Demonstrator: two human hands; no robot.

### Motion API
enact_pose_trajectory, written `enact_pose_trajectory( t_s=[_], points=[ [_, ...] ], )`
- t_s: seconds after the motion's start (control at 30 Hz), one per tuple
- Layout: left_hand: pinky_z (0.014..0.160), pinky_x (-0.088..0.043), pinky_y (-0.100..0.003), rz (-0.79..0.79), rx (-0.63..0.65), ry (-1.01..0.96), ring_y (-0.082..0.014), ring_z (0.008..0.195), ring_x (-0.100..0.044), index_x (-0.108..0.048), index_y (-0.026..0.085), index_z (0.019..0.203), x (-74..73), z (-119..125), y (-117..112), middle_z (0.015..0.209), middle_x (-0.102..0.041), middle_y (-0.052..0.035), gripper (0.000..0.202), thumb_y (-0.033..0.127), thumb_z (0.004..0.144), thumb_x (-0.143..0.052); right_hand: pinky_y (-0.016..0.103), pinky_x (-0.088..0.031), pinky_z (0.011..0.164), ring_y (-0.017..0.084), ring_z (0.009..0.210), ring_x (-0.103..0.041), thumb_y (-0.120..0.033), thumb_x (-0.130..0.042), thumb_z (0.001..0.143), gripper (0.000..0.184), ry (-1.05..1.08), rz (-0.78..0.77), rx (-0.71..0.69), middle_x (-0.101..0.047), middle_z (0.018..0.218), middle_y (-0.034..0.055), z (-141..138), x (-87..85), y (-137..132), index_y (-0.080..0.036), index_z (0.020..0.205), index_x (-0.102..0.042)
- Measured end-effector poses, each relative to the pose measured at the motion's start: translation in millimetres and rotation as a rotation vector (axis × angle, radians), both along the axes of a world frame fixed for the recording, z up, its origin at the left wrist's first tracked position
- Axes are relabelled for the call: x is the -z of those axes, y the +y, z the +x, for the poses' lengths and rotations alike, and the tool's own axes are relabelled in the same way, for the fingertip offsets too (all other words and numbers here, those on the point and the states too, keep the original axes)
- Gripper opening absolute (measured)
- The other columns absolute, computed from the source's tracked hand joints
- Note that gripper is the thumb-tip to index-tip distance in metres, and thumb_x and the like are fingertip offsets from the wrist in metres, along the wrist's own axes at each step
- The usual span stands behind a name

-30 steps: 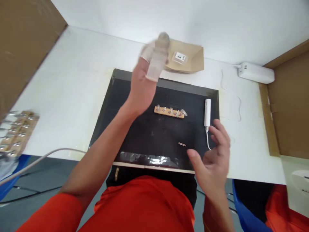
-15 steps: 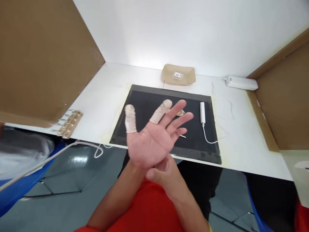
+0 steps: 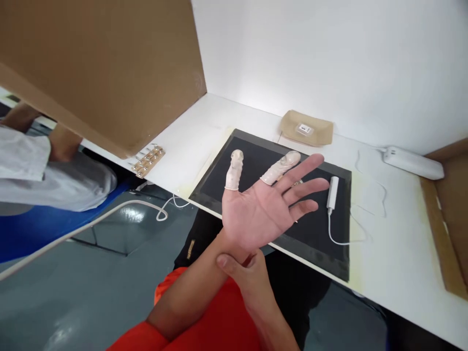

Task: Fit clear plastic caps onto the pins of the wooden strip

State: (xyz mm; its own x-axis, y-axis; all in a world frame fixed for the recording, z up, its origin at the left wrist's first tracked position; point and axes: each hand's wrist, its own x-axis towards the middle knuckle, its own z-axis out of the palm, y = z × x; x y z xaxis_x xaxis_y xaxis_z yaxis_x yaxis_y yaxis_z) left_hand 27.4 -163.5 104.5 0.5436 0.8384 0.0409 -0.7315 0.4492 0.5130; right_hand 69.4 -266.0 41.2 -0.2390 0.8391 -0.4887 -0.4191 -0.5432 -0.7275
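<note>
My left hand (image 3: 256, 212) is held palm up over the front part of a black mat (image 3: 252, 141), its fingers spread and nothing in it. White finger cots cover its thumb (image 3: 234, 170) and index finger (image 3: 281, 167). My right hand (image 3: 248, 273) is wrapped round the left wrist from below, the thumb lying across it. Behind the left fingers, a small object on the mat is mostly hidden. To the right of those fingers lies a white stick-shaped device (image 3: 332, 193) with a white cable.
A cardboard tray (image 3: 318, 129) holding a small labelled packet stands at the back. A white power strip (image 3: 415, 162) lies at right. A brown strip of metal clips (image 3: 149, 161) sits by the left partition (image 3: 146, 73). Beyond it, another person (image 3: 54, 165) sits. A white hose (image 3: 91, 219) crosses lower left.
The view has turned to the left, so the table and mat appear further right and the seated person shows more. My right hand still grips the left wrist.
</note>
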Motion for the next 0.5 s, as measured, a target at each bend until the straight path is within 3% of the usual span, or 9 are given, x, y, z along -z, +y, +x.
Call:
enact_pose_trajectory(
  t_s=[0.17,0.27,0.33,0.4,0.5],
  points=[
    [0.126,-0.037,-0.053,-0.037,-0.078,-0.028,-0.0363,0.160,-0.034,-0.063,0.036,0.139,7.1,-4.1,0.7,0.164,-0.050,0.0051,0.085,0.089,0.094,-0.013,0.044,-0.059,0.100,0.031,0.114,-0.073,-0.044,-0.095,0.059,0.056,0.031,0.037,-0.158,-0.082,0.113,0.0055,7.8,2.4,-3.6,-0.027,0.110,-0.077],
    [0.125,-0.038,-0.052,-0.053,-0.082,-0.102,-0.0372,0.158,-0.038,-0.071,0.032,0.126,12.7,-4.4,1.7,0.161,-0.054,0.0020,0.088,0.088,0.095,-0.011,0.046,-0.058,0.102,0.032,0.116,-0.073,-0.047,-0.090,0.068,0.042,0.010,0.031,-0.231,-0.082,0.106,0.0065,11.4,7.4,-4.5,-0.026,0.102,-0.077],
    [0.126,-0.037,-0.051,-0.055,-0.084,-0.134,-0.0365,0.158,-0.039,-0.072,0.031,0.122,15.7,-3.8,3.9,0.161,-0.055,0.0019,0.087,0.087,0.096,-0.011,0.046,-0.057,0.103,0.033,0.119,-0.071,-0.048,-0.091,0.068,0.043,0.010,0.008,-0.235,-0.081,0.108,0.0070,13.9,13.8,-4.6,-0.025,0.102,-0.076],
    [0.128,-0.035,-0.050,-0.072,-0.088,-0.116,-0.0351,0.159,-0.037,-0.069,0.033,0.130,17.9,-2.9,7.7,0.162,-0.053,0.0030,0.083,0.085,0.097,-0.013,0.046,-0.055,0.107,0.033,0.125,-0.069,-0.047,-0.095,0.062,0.055,0.032,0.008,-0.197,-0.079,0.117,0.0073,16.6,21.6,-4.2,-0.026,0.109,-0.074],
    [0.129,-0.034,-0.049,-0.108,-0.066,-0.069,-0.0331,0.161,-0.032,-0.052,0.035,0.153,20.3,-0.7,15.4,0.166,-0.048,0.0033,0.083,0.083,0.098,-0.014,0.047,-0.048,0.116,0.034,0.138,-0.060,-0.047,-0.102,0.050,0.082,0.105,0.055,-0.123,-0.073,0.135,0.0084,20.4,30.4,-1.2,-0.027,0.123,-0.069]
  ],
)
